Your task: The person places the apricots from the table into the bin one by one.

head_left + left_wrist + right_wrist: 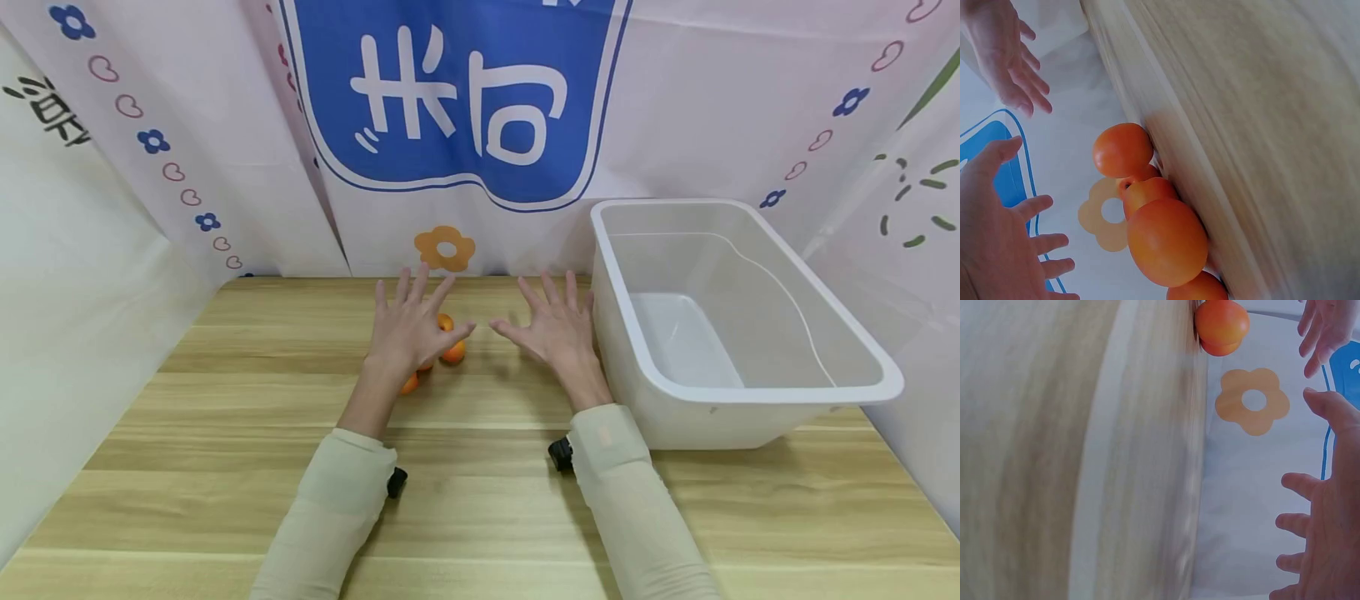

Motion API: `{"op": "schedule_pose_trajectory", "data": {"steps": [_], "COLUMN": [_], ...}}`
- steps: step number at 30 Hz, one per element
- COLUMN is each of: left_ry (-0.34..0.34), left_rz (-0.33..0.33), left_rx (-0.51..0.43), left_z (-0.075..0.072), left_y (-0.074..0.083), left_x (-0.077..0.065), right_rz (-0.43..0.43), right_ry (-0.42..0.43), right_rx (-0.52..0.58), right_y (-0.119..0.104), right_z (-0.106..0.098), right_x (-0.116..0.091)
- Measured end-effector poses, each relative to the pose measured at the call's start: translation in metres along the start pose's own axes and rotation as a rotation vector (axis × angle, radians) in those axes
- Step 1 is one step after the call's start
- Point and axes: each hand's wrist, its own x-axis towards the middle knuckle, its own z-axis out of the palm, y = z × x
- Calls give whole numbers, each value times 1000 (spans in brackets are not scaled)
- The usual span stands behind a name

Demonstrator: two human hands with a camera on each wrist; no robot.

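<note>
Both hands hover above the wooden table with spread fingers and nothing held. The left hand [408, 329] is over a small group of smooth, round, orange-red fruits [453, 352] and hides part of them in the head view. From the left wrist, several of these fruits [1167, 242] appear close together on the table, apart from the fingers; their exact kind I cannot tell. To the right, the right hand [558, 329] is just beside the white tub, its thumb pointing toward the left hand. Fruits [1222, 326] also show at the top of the right wrist view.
A deep white plastic tub [637, 408] stands on the right of the wooden table [225, 433], with no contents visible inside. Behind the table hangs a white printed cloth [675, 108] with a blue sign and an orange flower [427, 250]. Cloth walls border both sides.
</note>
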Motion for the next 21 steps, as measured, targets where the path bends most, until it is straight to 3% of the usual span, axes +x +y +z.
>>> {"op": "schedule_pose_trajectory", "data": {"steps": [21], "left_ry": [36], "left_rz": [-3], "left_rx": [-5], "left_z": [-2], "left_y": [-4], "left_x": [-1], "right_rz": [-36], "right_ry": [18], "right_rx": [13], "right_y": [-8], "right_z": [-5], "right_x": [-1]}}
